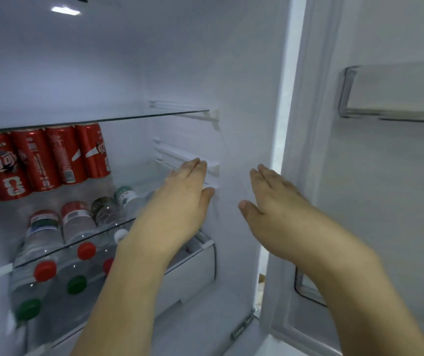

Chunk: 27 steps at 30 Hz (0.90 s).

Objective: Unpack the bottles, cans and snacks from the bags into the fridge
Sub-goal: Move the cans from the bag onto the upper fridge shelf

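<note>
Left hand (185, 186), right hand (270, 199): both flat, fingers straight, holding nothing; fridge (231, 73) stocked with cans (44, 160), bottles (77, 222); advice: fetch next item, fill bare upper shelf (128, 116).

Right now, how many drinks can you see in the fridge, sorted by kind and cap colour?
Red cans, standing on the middle shelf: 4
Bottles lying behind them on that shelf: 4
Red-capped bottles below: 3
Green-capped bottles below: 2
White-capped bottle below: 1
Total: 14 visible; others may be hidden behind the arm.
</note>
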Available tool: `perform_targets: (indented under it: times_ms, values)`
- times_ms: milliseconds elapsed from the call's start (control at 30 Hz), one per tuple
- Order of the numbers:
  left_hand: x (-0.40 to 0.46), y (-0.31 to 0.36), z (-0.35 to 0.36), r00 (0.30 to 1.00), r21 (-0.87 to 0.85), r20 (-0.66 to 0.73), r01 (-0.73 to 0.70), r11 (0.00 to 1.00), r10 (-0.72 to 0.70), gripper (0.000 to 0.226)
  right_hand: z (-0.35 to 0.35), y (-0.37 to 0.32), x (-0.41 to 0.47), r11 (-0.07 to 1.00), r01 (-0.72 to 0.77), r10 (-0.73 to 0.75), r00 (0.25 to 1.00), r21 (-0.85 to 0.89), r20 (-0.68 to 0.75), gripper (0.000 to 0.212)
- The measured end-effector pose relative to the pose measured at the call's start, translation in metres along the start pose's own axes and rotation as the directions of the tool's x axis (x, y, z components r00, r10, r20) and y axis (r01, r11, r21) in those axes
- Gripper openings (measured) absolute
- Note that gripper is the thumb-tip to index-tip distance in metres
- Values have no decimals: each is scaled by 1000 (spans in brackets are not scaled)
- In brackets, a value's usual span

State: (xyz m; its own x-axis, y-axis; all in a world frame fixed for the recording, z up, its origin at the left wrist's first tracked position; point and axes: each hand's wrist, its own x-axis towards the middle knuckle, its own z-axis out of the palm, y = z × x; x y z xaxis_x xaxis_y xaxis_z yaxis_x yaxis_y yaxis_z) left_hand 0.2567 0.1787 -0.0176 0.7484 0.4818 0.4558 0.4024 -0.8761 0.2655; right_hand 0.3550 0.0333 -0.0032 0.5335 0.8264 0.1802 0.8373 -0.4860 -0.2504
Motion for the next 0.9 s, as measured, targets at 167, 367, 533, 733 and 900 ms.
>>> perform_targets:
  times_ms: [167, 367, 533, 733, 900]
  values:
    - [-1, 32, 4, 990, -31, 32, -137, 990, 138, 58, -15, 13, -39, 994, -103, 101, 993, -24, -67, 63]
    - [-6, 69, 4, 967, -72, 55, -245, 967, 249, 57, -35, 29, -75, 972, -235, 233, 968, -12, -94, 62]
    - [-19, 99, 8, 945, -109, 55, -315, 943, 322, 57, -42, 57, -96, 929, -370, 369, 927, -9, -71, 62]
    - [-26, 148, 26, 881, -208, 57, -450, 869, 469, 58, -52, 85, -128, 879, -477, 474, 874, -6, -107, 61]
    - [-26, 192, 44, 802, -235, 40, -572, 786, 596, 56, -60, 109, -156, 805, -593, 587, 800, -16, -127, 62]
